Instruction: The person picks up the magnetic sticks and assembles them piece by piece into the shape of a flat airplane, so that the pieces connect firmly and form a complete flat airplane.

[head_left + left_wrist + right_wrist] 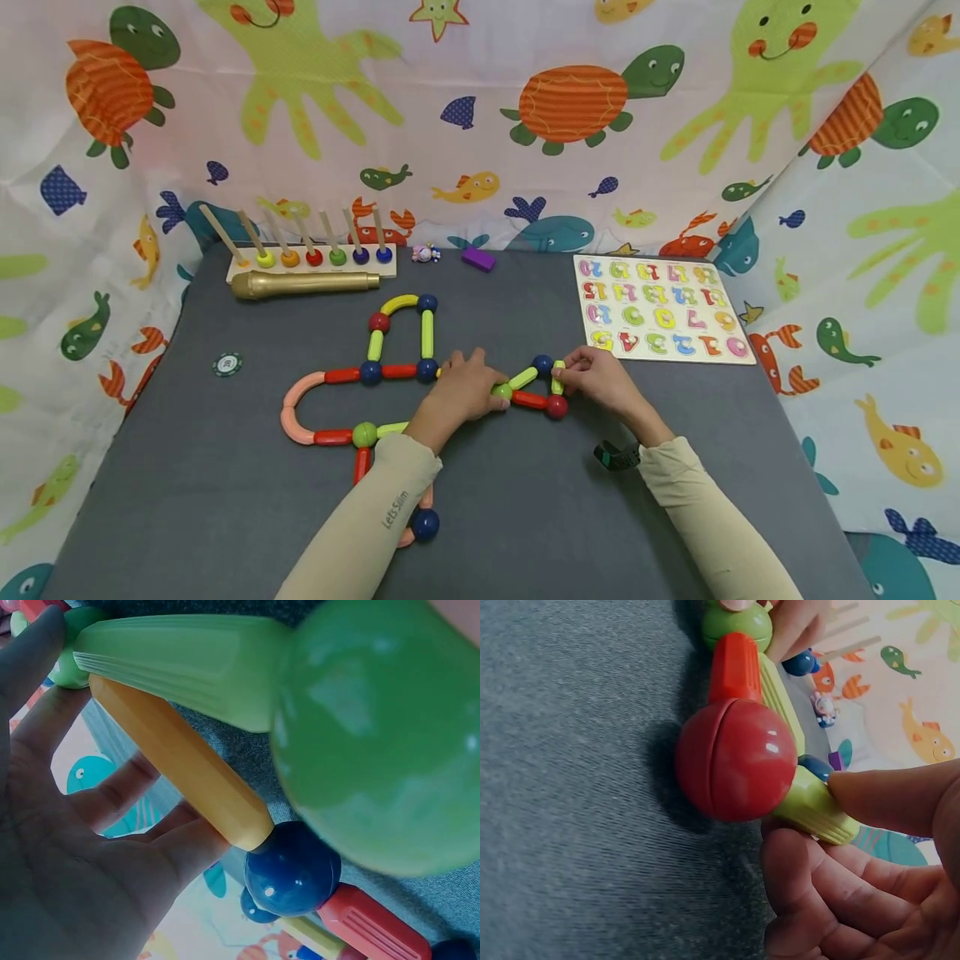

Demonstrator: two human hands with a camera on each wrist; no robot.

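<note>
My left hand (467,387) pinches a green ball (77,645) between thumb and finger. A green stick (180,664) and an orange-yellow stick (180,761) run from that ball. With thumb and fingertips, my right hand (603,383) holds a short yellow-green stick (814,806). This stick stands between a blue ball (543,364) and a red ball (557,407), its far end running past the red one. A red stick (529,400) links the red ball to the green ball, and another yellow-green stick (523,378) links the green and blue balls.
More joined sticks and balls spread leftward, with a curved salmon piece (292,408); my left arm hides some. Behind them lie a golden microphone (307,284), a peg board (240,275) and a purple block (478,258). A number board (675,352) lies back right, a poker chip (227,364) left.
</note>
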